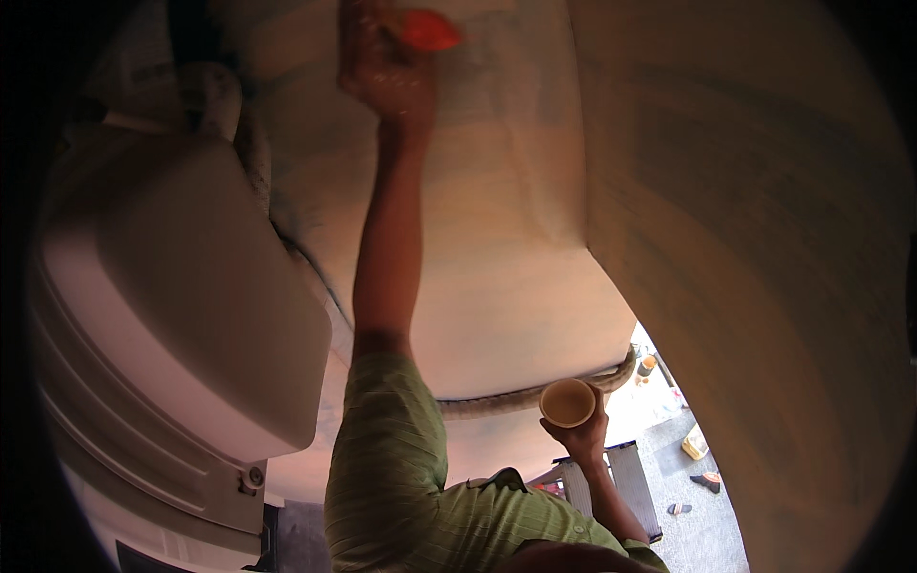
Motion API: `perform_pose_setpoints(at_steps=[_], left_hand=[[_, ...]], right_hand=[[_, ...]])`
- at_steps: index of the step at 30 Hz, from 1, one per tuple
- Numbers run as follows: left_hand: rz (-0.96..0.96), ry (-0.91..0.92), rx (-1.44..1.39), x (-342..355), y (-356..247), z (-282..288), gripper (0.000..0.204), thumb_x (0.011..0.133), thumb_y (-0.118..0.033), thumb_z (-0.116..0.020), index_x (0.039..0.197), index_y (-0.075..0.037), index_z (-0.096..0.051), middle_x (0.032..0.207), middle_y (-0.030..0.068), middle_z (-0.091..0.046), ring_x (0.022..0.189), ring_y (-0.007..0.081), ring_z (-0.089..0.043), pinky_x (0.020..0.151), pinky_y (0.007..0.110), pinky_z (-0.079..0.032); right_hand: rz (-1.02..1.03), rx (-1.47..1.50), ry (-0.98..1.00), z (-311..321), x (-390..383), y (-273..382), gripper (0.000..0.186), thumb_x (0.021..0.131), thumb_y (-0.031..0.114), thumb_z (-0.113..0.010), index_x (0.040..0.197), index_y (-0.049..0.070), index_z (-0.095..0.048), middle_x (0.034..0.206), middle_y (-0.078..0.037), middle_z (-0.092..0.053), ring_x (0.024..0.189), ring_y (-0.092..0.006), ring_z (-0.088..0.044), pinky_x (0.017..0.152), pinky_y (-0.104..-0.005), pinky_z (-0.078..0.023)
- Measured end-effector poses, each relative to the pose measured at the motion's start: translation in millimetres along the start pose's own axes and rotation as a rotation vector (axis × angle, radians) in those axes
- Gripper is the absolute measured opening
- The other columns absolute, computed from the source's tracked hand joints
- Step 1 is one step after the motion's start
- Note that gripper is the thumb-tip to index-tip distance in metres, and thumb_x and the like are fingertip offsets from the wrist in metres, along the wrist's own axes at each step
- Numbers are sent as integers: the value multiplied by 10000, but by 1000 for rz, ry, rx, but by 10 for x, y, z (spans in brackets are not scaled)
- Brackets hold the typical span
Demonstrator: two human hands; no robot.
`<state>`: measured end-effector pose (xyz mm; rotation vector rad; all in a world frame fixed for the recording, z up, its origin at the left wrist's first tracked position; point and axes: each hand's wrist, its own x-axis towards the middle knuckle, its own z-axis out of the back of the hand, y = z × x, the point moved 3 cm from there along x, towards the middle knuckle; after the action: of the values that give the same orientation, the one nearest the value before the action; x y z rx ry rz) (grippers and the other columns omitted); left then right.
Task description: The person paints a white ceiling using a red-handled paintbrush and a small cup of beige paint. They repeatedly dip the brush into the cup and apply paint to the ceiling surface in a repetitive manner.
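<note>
A red-orange tool (430, 31), blurred but seemingly flat, juts to the right from the left hand (384, 74) at the top of the view. The fingers of that hand look curled closely around its base, though blur and the picture's edge hide the exact grip. The tool lies just beyond the knuckles, in front of a pale beige wall (506, 296) marked with soft streaks; whether it touches the wall, I cannot tell. Small light specks dot the hand.

Lower and to the right, the right hand (585, 437) holds an open, cream-coloured cup (567, 403), its fingers wrapped around the side and underneath, its mouth facing the camera. What it contains is unclear.

For working the tool across the wall, a firm but relaxed hold, the edge laid evenly on the surface and long, overlapping strokes would probably serve best. The cup is better held upright and near the body, within easy reach of the tool, with the raised arm not stretched to its limit.

Farther out, a bulky pale casing (210, 296) fills the left, and a darker wall (755, 286) curves down the right. A wrapped hose (521, 399) crosses below the beige wall. At lower right are a slatted grey platform (632, 487), a yellowish container (695, 442) and a sandal (679, 509) on the grey floor (695, 544).
</note>
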<state>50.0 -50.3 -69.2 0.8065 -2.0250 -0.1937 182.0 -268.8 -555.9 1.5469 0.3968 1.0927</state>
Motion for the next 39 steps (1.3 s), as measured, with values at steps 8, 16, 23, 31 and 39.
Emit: perform_pose_setpoints(at_steps=[8, 16, 23, 31, 39], left_hand=[[-205, 116, 438, 65, 666, 706, 395, 850, 20, -551, 1229, 51, -655, 1217, 222, -687, 1141, 417, -667, 997, 475, -541], [-116, 13, 258, -179, 347, 223, 342, 962, -124, -551, 1229, 54, -668, 1190, 218, -706, 1133, 367, -675, 1017, 457, -522], [188, 96, -155, -558, -787, -686, 352, 1042, -118, -488, 1280, 95, -635, 1325, 261, -651, 1317, 408, -578, 1165, 516, -434], [205, 8, -272, -458, -825, -668, 342, 988, -39, -635, 1309, 77, -630, 1334, 238, -656, 1306, 375, -595, 1127, 486, -480], [-81, -63, 233, 173, 571, 138, 332, 997, -185, -593, 1200, 67, -670, 1262, 220, -676, 1159, 367, -665, 1025, 422, -518]], right_hand=[[-19, 1, 80, -107, 82, 17, 834, 615, 177, -982, 1276, 32, -495, 1135, -162, -712, 1052, -285, -721, 884, -406, -592], [-16, -5, 63, -156, 38, 84, 808, 605, 175, -977, 1262, 31, -530, 1108, -152, -724, 1021, -277, -723, 874, -405, -593], [-17, -7, -19, -63, -31, 7, 806, 611, 165, -974, 1263, 22, -523, 1122, -154, -717, 1034, -277, -725, 878, -398, -594], [-39, -18, -75, 98, -35, 1, 793, 610, 159, -967, 1255, 19, -528, 1118, -151, -711, 1029, -273, -717, 882, -397, -587], [-10, -41, 1, 63, 75, -132, 792, 610, 154, -972, 1250, 18, -526, 1137, -155, -702, 1050, -281, -709, 901, -392, -578]])
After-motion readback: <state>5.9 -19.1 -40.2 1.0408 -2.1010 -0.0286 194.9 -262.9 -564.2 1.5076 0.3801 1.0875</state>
